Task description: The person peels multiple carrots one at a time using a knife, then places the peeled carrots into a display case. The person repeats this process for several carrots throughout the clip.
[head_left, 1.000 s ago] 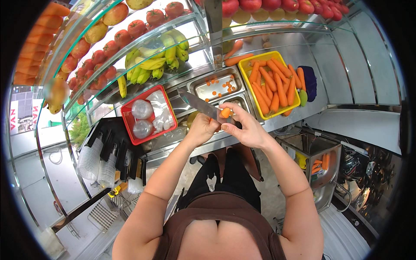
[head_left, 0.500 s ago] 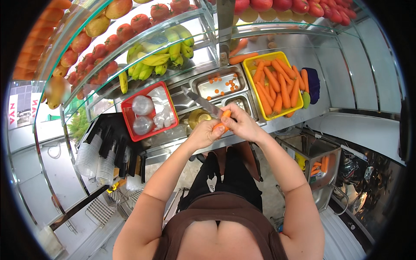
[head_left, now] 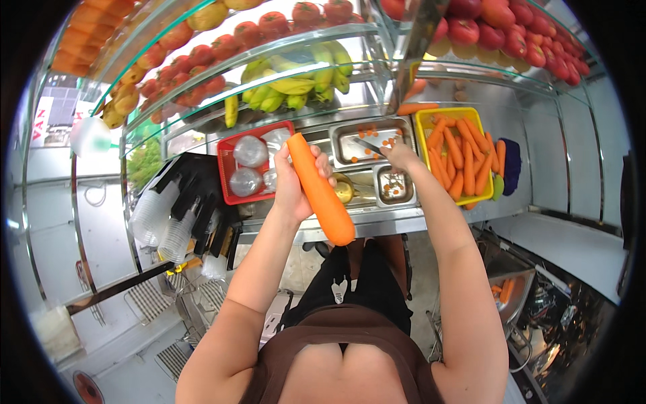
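A thick orange carrot [head_left: 321, 192] is gripped in my left hand [head_left: 291, 185], its cut top end up and its rounded end toward me. Over on the right, my right hand [head_left: 402, 159] is closed round a knife, whose blade [head_left: 368, 146] points left above a long steel tray [head_left: 340, 153]. Carrot slices [head_left: 386, 143] lie scattered on that tray's bottom. Just below my right hand sits a small steel tray [head_left: 397, 203] with carrot bits in it. The knife's handle is mostly hidden by my fingers.
A yellow basket [head_left: 420, 128] heaped with carrots stands right of the trays. At left is a red basket [head_left: 223, 161] with clear plastic cups [head_left: 247, 182]. Black racks and stacked lids [head_left: 175, 239] sit further left. Glass shelves with bananas [head_left: 289, 84] and tomatoes [head_left: 272, 25] rise behind.
My hands have parted. The left now holds the carrot lengthwise, out to the left, while the right has carried the knife rightward to the long tray. The view has shifted, moving the counter rightward.
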`<action>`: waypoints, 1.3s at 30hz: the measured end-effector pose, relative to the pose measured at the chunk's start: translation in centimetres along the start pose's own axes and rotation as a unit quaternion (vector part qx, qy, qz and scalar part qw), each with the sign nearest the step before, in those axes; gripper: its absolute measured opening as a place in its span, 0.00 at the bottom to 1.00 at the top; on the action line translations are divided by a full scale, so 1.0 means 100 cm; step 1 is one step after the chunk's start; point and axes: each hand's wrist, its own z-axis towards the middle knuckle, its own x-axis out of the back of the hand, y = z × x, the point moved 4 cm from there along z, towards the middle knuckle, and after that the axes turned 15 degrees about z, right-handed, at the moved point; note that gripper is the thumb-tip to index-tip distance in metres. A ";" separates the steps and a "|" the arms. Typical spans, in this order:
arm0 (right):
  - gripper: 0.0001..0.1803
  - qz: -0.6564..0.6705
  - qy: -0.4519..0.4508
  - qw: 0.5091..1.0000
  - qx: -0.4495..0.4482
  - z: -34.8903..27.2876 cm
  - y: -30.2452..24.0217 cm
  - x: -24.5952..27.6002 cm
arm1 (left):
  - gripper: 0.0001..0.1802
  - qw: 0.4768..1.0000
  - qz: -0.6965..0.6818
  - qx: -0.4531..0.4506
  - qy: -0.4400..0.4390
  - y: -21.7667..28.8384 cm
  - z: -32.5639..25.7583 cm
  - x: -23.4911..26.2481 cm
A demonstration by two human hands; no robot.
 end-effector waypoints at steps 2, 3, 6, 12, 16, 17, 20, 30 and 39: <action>0.40 -0.038 0.043 0.998 0.003 0.006 -0.001 0.004 | 0.27 0.996 -0.072 0.008 0.054 0.013 -0.002 0.003; 0.41 -0.030 0.022 0.999 -0.016 -0.007 -0.015 0.004 | 0.27 0.990 -0.110 0.007 0.083 0.020 -0.006 0.006; 0.42 -0.030 0.022 0.997 0.073 -0.024 -0.023 0.006 | 0.22 0.990 -0.103 -0.001 0.092 0.038 -0.012 0.007; 0.24 -0.061 -0.005 0.952 0.300 -0.102 -0.100 0.015 | 0.15 0.993 -0.012 -0.076 0.086 0.068 -0.029 0.002; 0.18 -0.118 -0.013 0.922 0.368 -0.092 -0.127 0.008 | 0.15 0.983 0.018 -0.151 0.107 0.084 -0.036 0.010; 0.18 -0.108 -0.023 0.896 0.430 -0.101 -0.133 0.008 | 0.15 0.979 0.025 -0.175 0.104 0.087 -0.043 0.017; 0.20 0.022 0.097 0.824 0.558 -0.133 -0.124 0.014 | 0.14 0.969 0.039 -0.210 0.125 0.095 -0.065 0.035; 0.18 -0.090 0.256 0.790 0.550 -0.181 -0.224 0.050 | 0.20 0.933 0.051 -0.299 0.196 0.114 -0.089 0.034; 0.13 -0.251 0.220 0.812 0.478 -0.076 -0.334 0.031 | 0.24 0.826 0.216 -0.477 0.209 0.188 -0.090 -0.021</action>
